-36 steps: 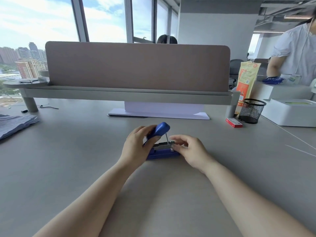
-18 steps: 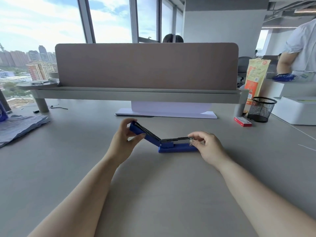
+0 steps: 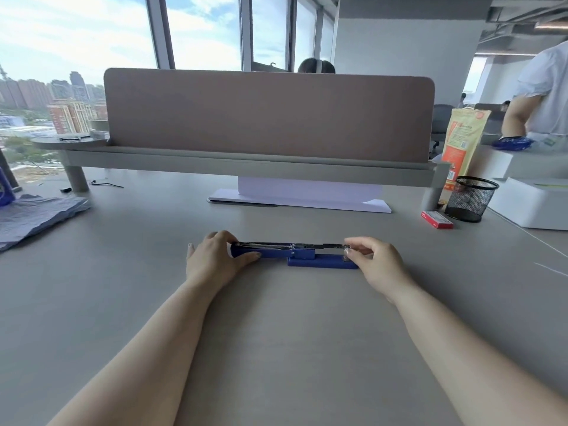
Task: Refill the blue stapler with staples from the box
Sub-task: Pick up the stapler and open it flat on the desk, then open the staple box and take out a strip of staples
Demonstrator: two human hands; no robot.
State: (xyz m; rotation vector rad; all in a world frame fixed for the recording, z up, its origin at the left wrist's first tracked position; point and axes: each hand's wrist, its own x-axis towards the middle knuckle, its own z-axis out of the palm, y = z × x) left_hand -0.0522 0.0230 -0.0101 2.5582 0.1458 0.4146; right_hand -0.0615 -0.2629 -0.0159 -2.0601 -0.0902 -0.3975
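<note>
The blue stapler [image 3: 302,256] lies on the grey desk in front of me, swung fully open so its lid lies flat to the left and its base to the right. My left hand [image 3: 212,261] grips the lid end between thumb and fingers. My right hand [image 3: 376,261] pinches the front end of the metal staple channel over the base. The red staple box [image 3: 437,219] lies shut on the desk at the right, well away from both hands.
A black mesh pen cup [image 3: 470,198] stands behind the red box, with a white box [image 3: 534,201] beside it. A desk divider [image 3: 267,118] with a shelf runs across the back. Grey-blue cloth [image 3: 33,213] lies at the left. A person [image 3: 541,93] stands at the far right.
My left hand has swung the stapler's lid from upright over to the left until it lies flat. My right hand has stayed on the stapler's front end.
</note>
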